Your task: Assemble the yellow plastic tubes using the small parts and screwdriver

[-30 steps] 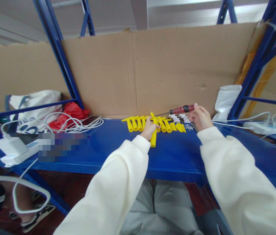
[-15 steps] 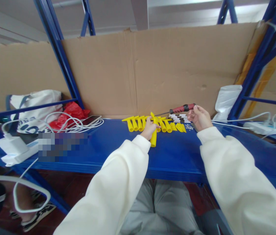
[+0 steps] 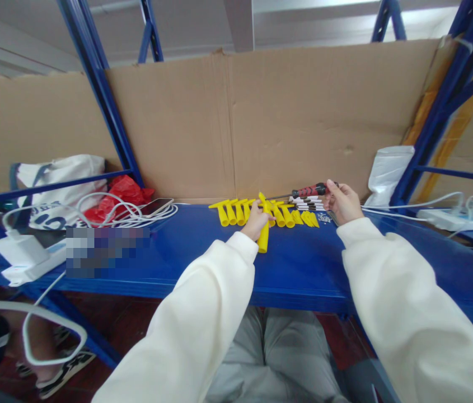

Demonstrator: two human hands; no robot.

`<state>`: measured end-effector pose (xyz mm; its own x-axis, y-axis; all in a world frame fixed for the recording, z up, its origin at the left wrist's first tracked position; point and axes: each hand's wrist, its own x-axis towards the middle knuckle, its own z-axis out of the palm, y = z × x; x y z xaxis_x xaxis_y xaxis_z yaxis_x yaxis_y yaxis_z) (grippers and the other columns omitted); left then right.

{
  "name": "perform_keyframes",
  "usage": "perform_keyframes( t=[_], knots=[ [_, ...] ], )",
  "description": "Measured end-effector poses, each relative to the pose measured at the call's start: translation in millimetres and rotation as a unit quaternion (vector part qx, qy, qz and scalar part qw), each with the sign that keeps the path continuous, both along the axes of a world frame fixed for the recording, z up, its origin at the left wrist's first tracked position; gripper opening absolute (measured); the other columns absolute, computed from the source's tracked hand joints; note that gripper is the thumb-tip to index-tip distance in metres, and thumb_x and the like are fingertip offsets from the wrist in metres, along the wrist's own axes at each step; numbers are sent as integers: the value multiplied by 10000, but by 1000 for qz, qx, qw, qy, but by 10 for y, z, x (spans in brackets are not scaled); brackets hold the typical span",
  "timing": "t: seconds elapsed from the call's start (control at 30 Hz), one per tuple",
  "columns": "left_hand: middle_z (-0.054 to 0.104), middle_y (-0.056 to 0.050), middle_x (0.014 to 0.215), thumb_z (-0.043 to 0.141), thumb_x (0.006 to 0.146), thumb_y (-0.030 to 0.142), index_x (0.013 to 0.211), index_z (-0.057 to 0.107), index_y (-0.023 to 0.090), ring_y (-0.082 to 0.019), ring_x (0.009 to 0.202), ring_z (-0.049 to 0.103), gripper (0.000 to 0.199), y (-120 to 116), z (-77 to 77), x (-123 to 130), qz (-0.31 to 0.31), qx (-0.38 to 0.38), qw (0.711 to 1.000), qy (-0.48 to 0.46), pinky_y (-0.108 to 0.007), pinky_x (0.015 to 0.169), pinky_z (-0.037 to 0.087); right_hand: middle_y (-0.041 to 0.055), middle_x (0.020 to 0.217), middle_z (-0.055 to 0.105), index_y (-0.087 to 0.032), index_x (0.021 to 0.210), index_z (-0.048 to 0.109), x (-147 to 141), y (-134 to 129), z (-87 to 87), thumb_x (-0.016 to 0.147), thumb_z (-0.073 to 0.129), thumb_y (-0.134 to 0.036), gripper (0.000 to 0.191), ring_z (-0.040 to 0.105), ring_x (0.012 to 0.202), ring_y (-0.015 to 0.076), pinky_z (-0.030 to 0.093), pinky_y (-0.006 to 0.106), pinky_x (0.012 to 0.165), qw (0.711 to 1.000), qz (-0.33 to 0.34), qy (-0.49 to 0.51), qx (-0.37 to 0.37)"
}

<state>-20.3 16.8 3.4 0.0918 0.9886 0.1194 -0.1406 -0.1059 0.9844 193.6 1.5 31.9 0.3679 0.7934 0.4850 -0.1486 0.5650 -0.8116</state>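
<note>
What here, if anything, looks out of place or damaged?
The cables lie in a loose tangle by the crumpled red bag, untidy next to the neat row of yellow parts. The cardboard has a small dent toward the right. I see no spill.

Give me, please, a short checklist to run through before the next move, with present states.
1. Left hand holding the yellow, T-shaped plastic piece: ok.
2. Right hand gripping the red-and-black-handled screwdriver at its handle end: ok.
3. Screwdriver shaft directed toward the held piece: ok.
4. Screwdriver tip seated in a screw: cannot tell, hidden.
5. Coiled white cables apart from both hands: ok.
</note>
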Motion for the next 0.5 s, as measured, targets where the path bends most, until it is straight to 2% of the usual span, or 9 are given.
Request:
perform_keyframes(
  t=[0.3, 0.5],
  knots=[
    [676, -62, 992, 626, 682, 26, 1290, 402, 229, -137, 661, 635, 680, -21, 6, 12, -10, 5, 1000, 6, -200, 504, 409, -81, 412, 456, -230, 628, 418, 18, 15, 9, 623, 823, -494, 483, 414, 320, 75, 316, 195, 291, 997, -68, 27, -9],
    [666, -67, 1008, 614, 676, -11, 1340, 373, 224, -146, 690, 646, 744, 5, 9, 8, 33, 4, 999, 3, -206, 522, 441, -99, 377, 372, -244, 620, 366, 30, 27, -8, 696, 771, -424, 450, 388, 298, 89, 288, 196, 271, 993, -115, 22, -31]
  ],
)
